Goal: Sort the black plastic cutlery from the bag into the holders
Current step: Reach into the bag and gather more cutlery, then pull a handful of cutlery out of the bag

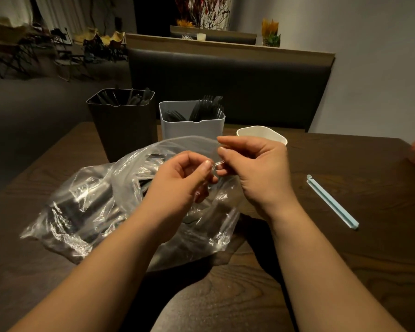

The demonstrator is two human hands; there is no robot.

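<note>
1. The bag (86,212), clear crinkled plastic, lies on its side on the table (345,259), left of centre. Its mouth is raised toward the middle of the view.
2. Black cutlery (98,195) shows through the film as dark long shapes heaped in the lower left part of the bag. The kinds of pieces cannot be told through the glare.
3. The left hand (177,180) is at the bag's mouth. Its thumb and forefinger pinch a fold of the clear film, and the other fingers are curled under.
4. The right hand (254,168) is just beside the left, fingertips nearly meeting. Its thumb and fingers also pinch the film edge, and the palm faces left.
5. The black holder (122,130) stands upright behind the bag at the far left of the table. Dark handles (134,98) rise above its rim; the kind of piece cannot be told.
6. The grey holder (192,130) stands upright just right of the black one, behind the raised bag mouth. Black forks (206,106) stand in it, tines up, leaning toward its right side.
7. The white holder (261,134) stands right of the grey one. Only its rim and a little of its wall show above the right hand; its contents are not visible.
8. A pale blue bag clip (333,202) lies flat on the table, well apart to the right of the hands, running diagonally.
9. A dark padded bench back (225,85) runs behind the table.
</note>
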